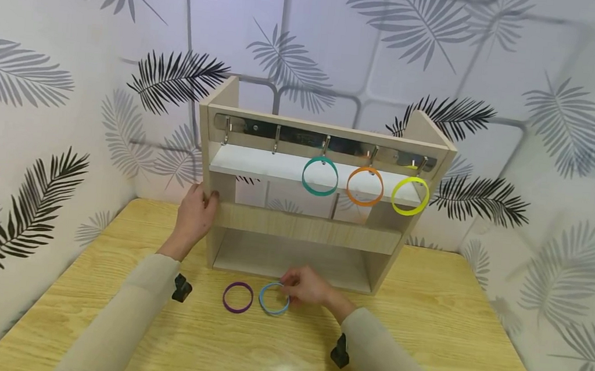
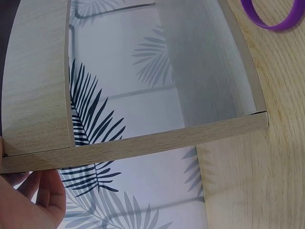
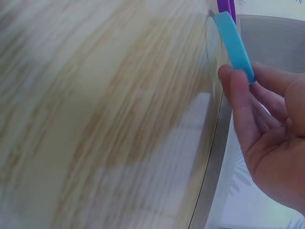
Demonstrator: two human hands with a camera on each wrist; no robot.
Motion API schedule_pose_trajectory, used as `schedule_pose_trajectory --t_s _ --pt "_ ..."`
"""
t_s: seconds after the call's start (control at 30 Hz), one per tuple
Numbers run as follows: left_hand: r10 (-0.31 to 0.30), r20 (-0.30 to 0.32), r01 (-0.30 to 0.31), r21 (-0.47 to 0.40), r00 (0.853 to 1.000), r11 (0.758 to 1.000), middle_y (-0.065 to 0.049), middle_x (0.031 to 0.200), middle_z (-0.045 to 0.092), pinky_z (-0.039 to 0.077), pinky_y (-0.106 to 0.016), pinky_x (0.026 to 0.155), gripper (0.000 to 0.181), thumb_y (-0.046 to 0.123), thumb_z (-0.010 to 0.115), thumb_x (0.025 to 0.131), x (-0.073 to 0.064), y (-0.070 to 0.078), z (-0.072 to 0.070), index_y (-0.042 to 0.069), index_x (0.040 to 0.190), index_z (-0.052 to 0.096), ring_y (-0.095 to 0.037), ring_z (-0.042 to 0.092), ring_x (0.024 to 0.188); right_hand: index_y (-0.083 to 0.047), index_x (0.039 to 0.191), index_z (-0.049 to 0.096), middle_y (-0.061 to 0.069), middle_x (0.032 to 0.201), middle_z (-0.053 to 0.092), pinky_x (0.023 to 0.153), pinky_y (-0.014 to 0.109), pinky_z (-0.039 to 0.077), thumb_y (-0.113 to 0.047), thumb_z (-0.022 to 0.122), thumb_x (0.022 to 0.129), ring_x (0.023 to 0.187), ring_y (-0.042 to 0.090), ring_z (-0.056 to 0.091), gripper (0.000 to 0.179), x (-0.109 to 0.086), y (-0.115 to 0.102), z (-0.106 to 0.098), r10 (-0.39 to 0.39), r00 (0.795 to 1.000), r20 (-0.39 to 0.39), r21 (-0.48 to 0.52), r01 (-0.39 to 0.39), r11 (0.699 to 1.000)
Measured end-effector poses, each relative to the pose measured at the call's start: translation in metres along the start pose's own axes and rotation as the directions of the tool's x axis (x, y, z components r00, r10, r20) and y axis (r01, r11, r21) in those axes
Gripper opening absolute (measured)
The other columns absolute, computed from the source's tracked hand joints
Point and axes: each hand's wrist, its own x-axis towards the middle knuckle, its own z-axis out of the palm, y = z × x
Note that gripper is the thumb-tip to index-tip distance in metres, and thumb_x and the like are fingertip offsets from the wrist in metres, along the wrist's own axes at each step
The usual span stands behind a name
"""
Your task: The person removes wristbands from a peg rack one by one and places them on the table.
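Observation:
My right hand (image 1: 308,286) pinches the right side of a light blue ring (image 1: 262,300) between thumb and fingers, low at the front of a wooden shelf unit (image 1: 305,224). In the right wrist view the blue ring (image 3: 234,45) shows edge-on at the fingertips. Left of it on the table lies a purple ring (image 1: 237,310). My left hand (image 1: 197,212) grips the left side panel of the unit, thumb at its front edge; the left wrist view has its fingers (image 2: 51,193) curled behind the panel. Teal (image 1: 319,194), orange (image 1: 363,203) and yellow (image 1: 409,212) rings hang from hooks.
A metal hook rail (image 1: 301,136) runs along the unit's top front, its two left hooks bare. The unit stands on a wood-grain table (image 1: 422,335). Leaf-patterned walls (image 1: 319,41) rise behind and at both sides.

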Motion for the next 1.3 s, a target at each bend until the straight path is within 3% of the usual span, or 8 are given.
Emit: schedule_pose_trajectory --t_s 0.2,0.4,0.8,1.3 --pt "-0.002 -0.007 0.002 0.001 1.0 1.0 -0.026 0.113 0.052 0.046 -0.055 0.081 0.041 0.02 0.041 0.098 0.001 -0.002 0.0 -0.008 0.128 0.049 -0.042 0.055 0.1 0.008 0.097 0.065 0.011 0.079 0.067 0.049 0.023 0.047 -0.001 0.065 0.085 0.054 0.014 0.057 0.014 -0.002 0.003 0.0 -0.013 1.0 -0.006 -0.063 0.013 0.998" --pt "-0.002 -0.006 0.002 0.005 1.0 1.0 -0.026 0.113 0.052 0.047 -0.054 0.081 0.041 0.02 0.041 0.099 0.001 -0.001 0.0 -0.008 0.128 0.049 -0.042 0.055 0.1 0.007 0.097 0.066 0.01 0.081 0.068 0.053 0.028 0.052 -0.003 0.066 0.085 0.06 0.015 0.061 0.015 -0.002 0.007 0.0 0.006 1.0 -0.025 -0.063 -0.008 0.998" --pt "-0.007 -0.002 0.007 0.005 1.0 1.0 -0.027 0.111 0.053 0.047 -0.054 0.079 0.042 0.021 0.041 0.099 0.0 0.001 0.001 -0.009 0.127 0.049 -0.043 0.056 0.098 0.006 0.098 0.066 0.008 0.079 0.067 0.05 0.025 0.05 -0.002 0.065 0.085 0.054 0.011 0.058 0.015 -0.002 0.011 0.0 0.011 1.0 -0.016 -0.055 -0.012 0.998" --pt "-0.003 -0.009 0.003 0.007 1.0 1.0 -0.027 0.111 0.053 0.046 -0.055 0.08 0.04 0.02 0.041 0.099 0.001 -0.001 0.002 -0.009 0.126 0.05 -0.043 0.055 0.099 0.005 0.097 0.066 0.006 0.08 0.066 0.055 0.03 0.053 -0.004 0.066 0.087 0.06 0.016 0.062 0.014 -0.008 0.009 -0.002 0.029 1.0 -0.01 -0.077 -0.03 0.997"
